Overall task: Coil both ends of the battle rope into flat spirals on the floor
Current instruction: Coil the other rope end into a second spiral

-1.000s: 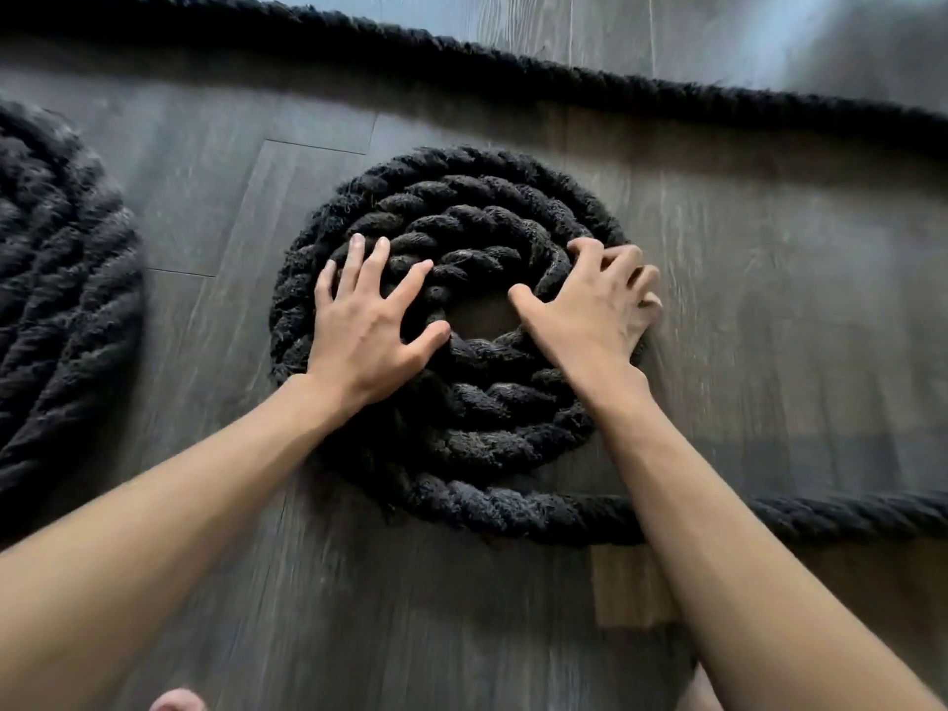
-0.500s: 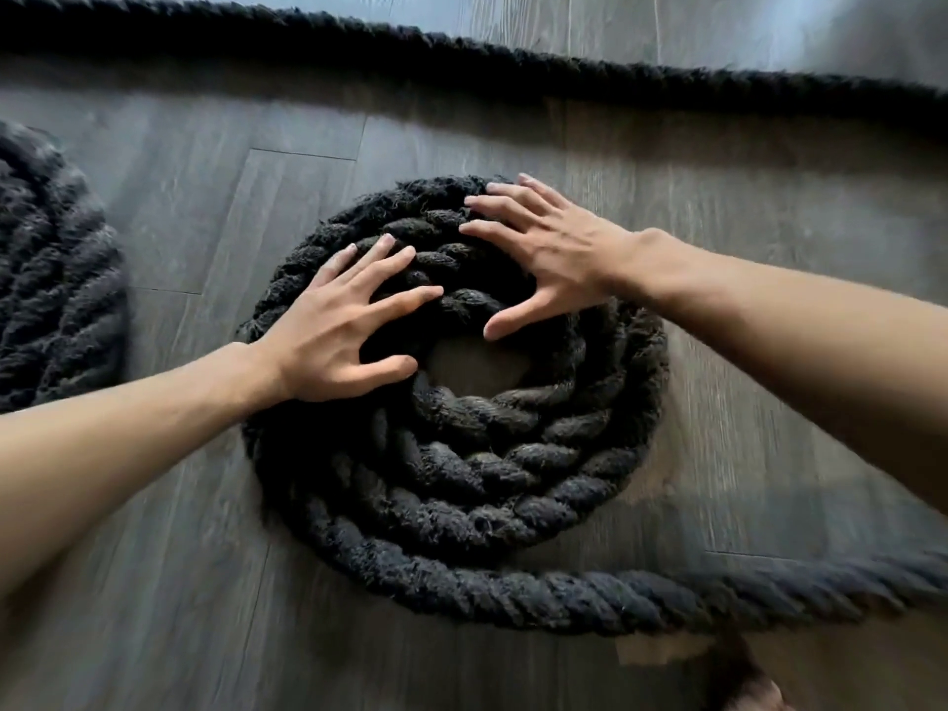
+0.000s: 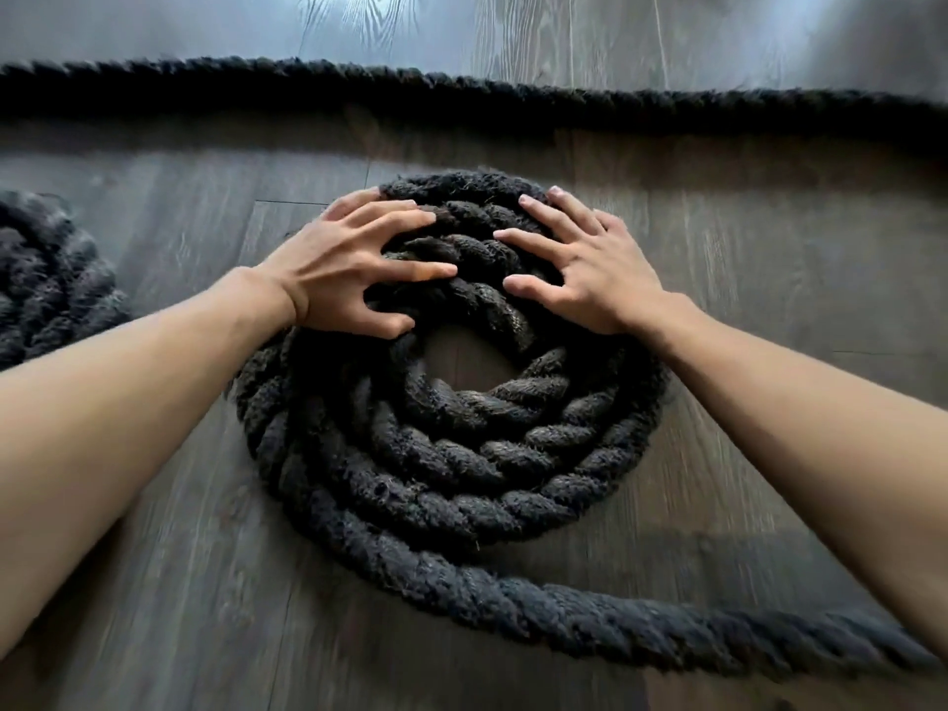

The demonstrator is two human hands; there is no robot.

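Floor [image 3: 769, 259]: grey wood planks.
Spiral [image 3: 451, 454]: centre, flat, tail trailing right.
Left hand [image 3: 349, 269]: splayed, pressing far turns.
Right hand [image 3: 590, 264]: likewise, gripping nothing.
Risk: uneven pushing may ride turns over each other.

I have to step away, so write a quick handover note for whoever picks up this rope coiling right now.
Left hand and right hand: open, fingers spread, pressing flat on the far side of the middle spiral.
Second coil lies at the left edge, mostly out of view.
Done: several flat turns.
Left: loose tail running off right still needs winding in; straight rope lies beyond.
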